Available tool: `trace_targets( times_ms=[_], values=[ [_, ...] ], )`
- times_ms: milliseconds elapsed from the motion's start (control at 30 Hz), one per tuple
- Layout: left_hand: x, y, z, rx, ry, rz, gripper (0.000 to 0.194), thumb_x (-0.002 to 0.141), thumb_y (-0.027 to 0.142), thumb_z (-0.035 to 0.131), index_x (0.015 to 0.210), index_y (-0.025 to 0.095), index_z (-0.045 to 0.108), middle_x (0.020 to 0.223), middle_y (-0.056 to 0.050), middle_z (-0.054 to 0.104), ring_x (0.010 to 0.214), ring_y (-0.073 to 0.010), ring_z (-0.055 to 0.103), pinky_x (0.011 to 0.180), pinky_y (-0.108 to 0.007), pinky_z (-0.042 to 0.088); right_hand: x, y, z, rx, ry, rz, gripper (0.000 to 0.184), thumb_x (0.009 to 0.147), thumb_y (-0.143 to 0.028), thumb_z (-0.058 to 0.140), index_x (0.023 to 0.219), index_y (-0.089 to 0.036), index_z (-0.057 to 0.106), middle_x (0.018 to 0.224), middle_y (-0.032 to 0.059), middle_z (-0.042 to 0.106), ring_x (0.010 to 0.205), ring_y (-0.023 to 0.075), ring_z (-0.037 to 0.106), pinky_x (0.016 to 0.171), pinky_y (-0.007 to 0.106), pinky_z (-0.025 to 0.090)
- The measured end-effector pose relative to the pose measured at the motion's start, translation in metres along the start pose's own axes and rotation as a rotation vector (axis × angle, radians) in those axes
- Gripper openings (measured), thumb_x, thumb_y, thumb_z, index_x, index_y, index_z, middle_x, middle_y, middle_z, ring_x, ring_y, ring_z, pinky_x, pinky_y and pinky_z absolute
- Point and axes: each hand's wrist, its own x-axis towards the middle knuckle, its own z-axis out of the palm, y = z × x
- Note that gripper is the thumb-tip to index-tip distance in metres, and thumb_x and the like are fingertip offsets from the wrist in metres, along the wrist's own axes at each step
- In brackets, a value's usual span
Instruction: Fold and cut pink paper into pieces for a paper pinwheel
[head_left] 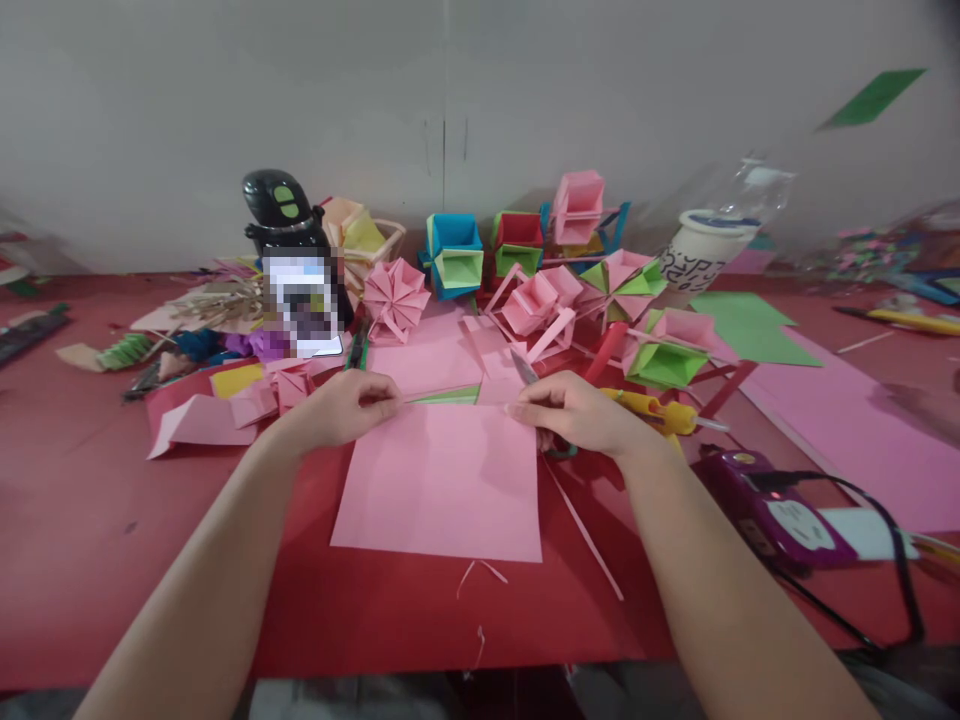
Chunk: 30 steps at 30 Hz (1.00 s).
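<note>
A flat sheet of pink paper [442,480] lies on the red table in front of me. My left hand [349,405] pinches its far left corner between thumb and fingers. At the far right corner, my right hand [570,410] has its thumb and fingertips closed on the paper's edge. Just beyond that edge shows a green paper piece [450,396], partly covered. Scissors, with one blade [523,366] showing, lie under or beside my right hand; most of them is hidden. A thin pink paper strip [581,530] rests right of the sheet.
Folded paper models, such as a pink pleated one [396,298] and a blue box [454,250], stand along the back. A phone [306,305] leans on a black figure [277,205]. Right are a yellow glue gun [656,410], a purple power strip [780,510] and a patterned cup [701,255].
</note>
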Motion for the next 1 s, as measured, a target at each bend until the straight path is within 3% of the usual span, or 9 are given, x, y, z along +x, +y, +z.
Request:
trace_targets(
  times_ms=[133,233,400,633,1000],
  values=[
    [0.000,0.005,0.008,0.048,0.094,0.012,0.020,0.086,0.025,0.056,0.097,0.021,0.072,0.101,-0.004,0.076,0.093,-0.0203,0.069,0.081,-0.029,0.051,0.002,0.002,0.002,-0.069,-0.014,-0.048,0.040,0.089,-0.048,0.062,0.063,-0.017,0.062,0.053,0.0004,0.060,0.050,0.0122,0.056,0.050,0.025,0.041],
    [-0.001,0.019,0.015,0.097,0.140,0.079,0.023,0.088,0.024,0.055,0.105,0.022,0.071,0.109,-0.004,0.076,0.101,-0.0212,0.068,0.088,-0.031,0.050,0.005,0.004,0.005,-0.164,0.030,-0.138,0.040,0.090,-0.047,0.061,0.064,-0.017,0.064,0.060,0.0007,0.063,0.059,0.0141,0.058,0.059,0.028,0.044],
    [-0.001,0.046,0.030,0.133,0.157,0.161,0.023,0.095,0.026,0.049,0.093,0.020,0.072,0.095,-0.004,0.076,0.086,-0.0191,0.068,0.078,-0.029,0.047,0.010,0.004,0.015,-0.136,0.127,-0.250,0.024,0.087,-0.041,0.067,0.084,-0.018,0.074,0.089,0.0039,0.075,0.085,0.0193,0.066,0.080,0.032,0.049],
    [0.002,0.051,0.042,0.159,0.204,0.181,0.021,0.094,0.020,0.049,0.088,0.019,0.069,0.088,-0.004,0.073,0.080,-0.0188,0.064,0.072,-0.030,0.044,0.015,-0.001,0.034,-0.088,0.259,-0.260,0.010,0.082,-0.023,0.064,0.079,-0.017,0.070,0.078,0.0019,0.070,0.073,0.0146,0.059,0.069,0.027,0.046],
    [0.001,0.055,0.050,0.196,0.206,0.228,0.023,0.092,0.015,0.047,0.087,0.021,0.068,0.082,-0.002,0.072,0.075,-0.0187,0.063,0.074,-0.033,0.044,0.020,0.002,0.045,-0.100,0.211,-0.362,0.007,0.082,-0.020,0.065,0.080,-0.018,0.071,0.081,0.0018,0.068,0.076,0.0138,0.061,0.071,0.026,0.046]
  ],
)
